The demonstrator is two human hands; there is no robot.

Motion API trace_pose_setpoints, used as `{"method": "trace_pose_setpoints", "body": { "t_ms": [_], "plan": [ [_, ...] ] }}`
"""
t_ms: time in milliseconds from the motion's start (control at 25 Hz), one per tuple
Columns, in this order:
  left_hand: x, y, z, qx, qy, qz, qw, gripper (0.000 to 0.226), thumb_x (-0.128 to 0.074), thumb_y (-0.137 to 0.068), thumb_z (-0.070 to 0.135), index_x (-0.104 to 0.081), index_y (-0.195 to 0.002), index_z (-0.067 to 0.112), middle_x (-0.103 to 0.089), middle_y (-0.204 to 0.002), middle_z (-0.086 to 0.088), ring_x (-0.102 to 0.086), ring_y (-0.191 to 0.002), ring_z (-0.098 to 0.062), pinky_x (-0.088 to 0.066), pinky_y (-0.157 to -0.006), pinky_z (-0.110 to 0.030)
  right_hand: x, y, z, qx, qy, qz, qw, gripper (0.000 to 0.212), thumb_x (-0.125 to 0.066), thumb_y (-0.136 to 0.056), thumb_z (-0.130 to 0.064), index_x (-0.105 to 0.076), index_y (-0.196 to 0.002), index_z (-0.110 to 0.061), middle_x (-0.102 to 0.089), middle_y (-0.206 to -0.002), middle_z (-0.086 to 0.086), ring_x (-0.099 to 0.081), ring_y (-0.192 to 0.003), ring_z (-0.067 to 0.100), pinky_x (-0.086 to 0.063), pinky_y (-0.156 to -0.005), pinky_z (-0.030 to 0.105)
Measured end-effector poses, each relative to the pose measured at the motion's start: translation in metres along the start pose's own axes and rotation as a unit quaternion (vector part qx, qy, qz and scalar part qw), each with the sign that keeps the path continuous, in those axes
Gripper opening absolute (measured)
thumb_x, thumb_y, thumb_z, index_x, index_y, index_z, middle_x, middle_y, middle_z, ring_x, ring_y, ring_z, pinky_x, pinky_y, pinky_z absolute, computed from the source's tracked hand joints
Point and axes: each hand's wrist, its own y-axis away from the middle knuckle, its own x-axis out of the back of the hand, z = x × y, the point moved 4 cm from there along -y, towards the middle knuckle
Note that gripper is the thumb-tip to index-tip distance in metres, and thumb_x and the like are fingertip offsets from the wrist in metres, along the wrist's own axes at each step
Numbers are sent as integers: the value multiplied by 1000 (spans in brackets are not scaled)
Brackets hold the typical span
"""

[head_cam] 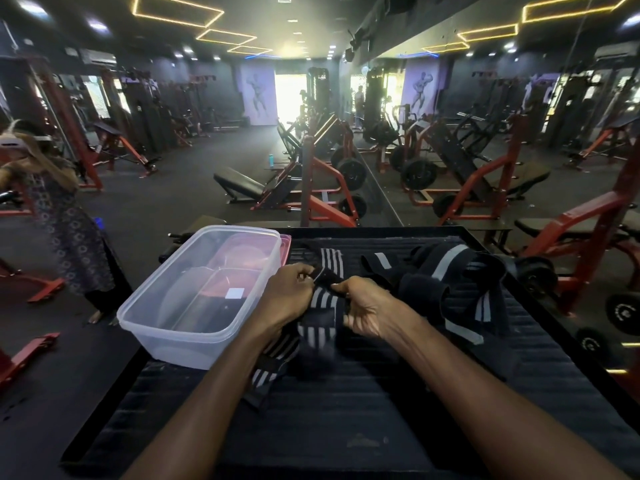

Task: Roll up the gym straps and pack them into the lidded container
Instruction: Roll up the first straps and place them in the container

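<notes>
- Left hand [289, 292] and right hand [367, 310] both pinch a striped strap [322, 306] over the worktop [346, 410].
- Clear container [166, 317] sits open, left.
- More straps [450, 271] lie right.

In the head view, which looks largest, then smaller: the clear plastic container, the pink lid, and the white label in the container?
1. clear plastic container
2. pink lid, mostly hidden behind the container and farther away, so its rank is unsure
3. white label
</notes>
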Motion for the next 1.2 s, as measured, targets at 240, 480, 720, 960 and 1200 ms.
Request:
{"method": "trace_pose_setpoints", "body": {
  "t_ms": [240,480,720,960,1200],
  "plan": [
    [8,11,-14,7,-245,-116,962,27,-47,-97,17,-67,-116,17,-68,-114,-8,-63,-99,-23,-49,-82,-32,10,11,17,-32,155,5,987,9,-53,-97,-12,-56,-102,-5,-58,-93,16,-57,-60,22,-54,-47,31],
    [10,32,6,-50,-406,-23,912,17,-53,-100,28,-60,-101,13,-63,-106,-11,-60,-91,-27,-45,-76,-36,11,8,32,28,267,5,963,17,-62,-96,-5,-52,-83,-3,-58,-72,16,-62,-50,22,-57,-48,34],
    [-31,-11,-18,15,-336,-149,930,36,-49,-100,45,-64,-105,13,-65,-113,-13,-63,-99,-28,-48,-79,-37,6,25,28,12,376,-75,924,6,-53,-98,1,-57,-97,6,-63,-63,14,-64,-47,17,-57,-45,27],
    [-49,-27,-46,8,-374,-187,908,38,-48,-97,52,-59,-103,17,-63,-121,-13,-59,-108,-30,-49,-95,-44,23,25,12,72,475,-12,877,17,-49,-96,-1,-65,-101,4,-66,-68,12,-64,-48,17,-56,-44,27],
    [-47,-32,-52,69,-359,-148,919,60,-47,-91,65,-51,-127,18,-48,-142,-17,-45,-130,-39,-39,-106,-56,26,-6,-10,164,488,71,855,14,-57,-96,-15,-68,-95,-6,-72,-82,10,-71,-70,23,-64,-61,36]
  ]
}}
